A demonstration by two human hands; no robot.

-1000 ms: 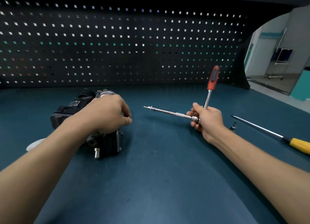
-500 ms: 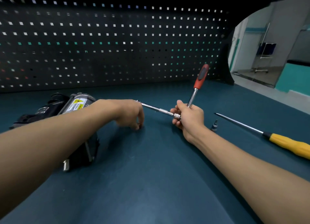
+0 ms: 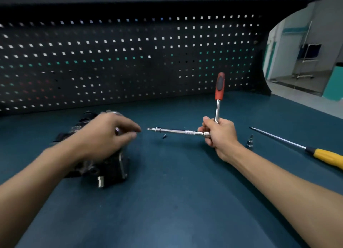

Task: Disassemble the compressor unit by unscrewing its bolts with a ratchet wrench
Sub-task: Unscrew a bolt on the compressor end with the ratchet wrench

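The black compressor unit (image 3: 111, 170) lies at the left of the blue bench, mostly hidden under my left hand (image 3: 109, 136). That hand hovers blurred above it, fingers loosely stretched toward the right and holding nothing I can make out. My right hand (image 3: 220, 134) grips the ratchet wrench (image 3: 217, 110) at its head, with the red handle standing up. The wrench's chrome extension bar (image 3: 176, 131) points left, and its tip is a short gap from my left fingertips. A small dark bolt (image 3: 164, 136) lies on the bench just below the bar.
A small socket bit (image 3: 250, 142) stands to the right of my right hand. Beyond it lies a yellow-handled screwdriver (image 3: 323, 155). A dark pegboard (image 3: 130, 62) closes off the back, and the bench edge runs along the far right.
My left hand has drawn back from the tip of the extension bar to above the compressor. A small bolt now lies on the bench where its fingers were. The right hand keeps the wrench.
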